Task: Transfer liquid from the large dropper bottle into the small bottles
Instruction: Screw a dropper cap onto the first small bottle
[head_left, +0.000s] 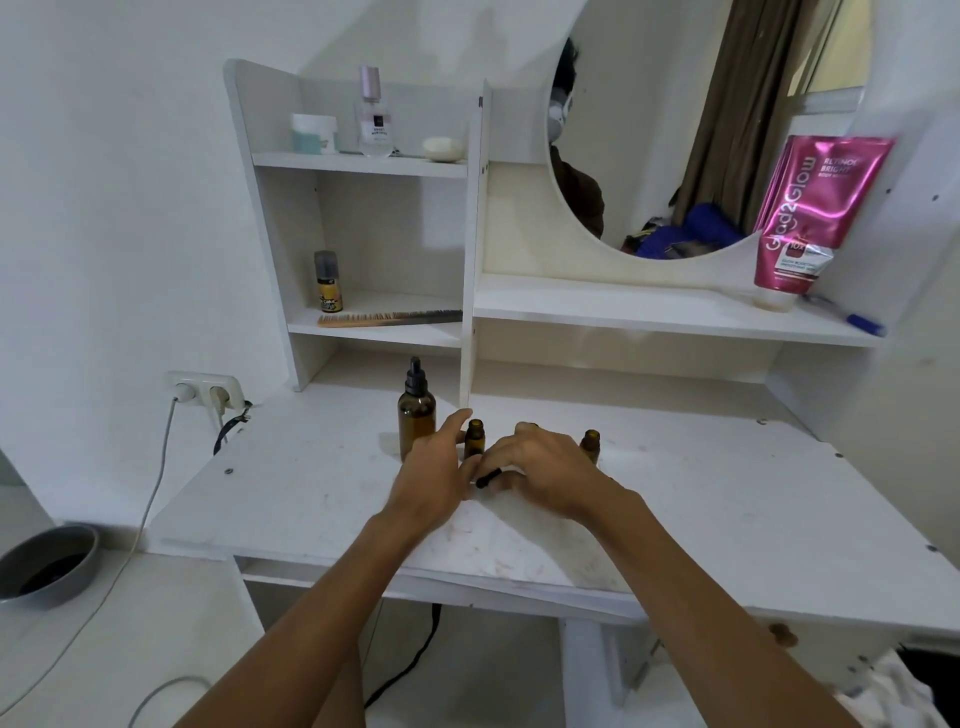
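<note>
While hands (498, 473) crowd bottles (474, 439), desk edge (467, 582) near

One head-worn wide-angle view, looking forward and down from above the near edge of the white surface (311, 493), close over both forearms, facing the shelf unit (363, 166) and round mirror (675, 130) at the back.
</note>
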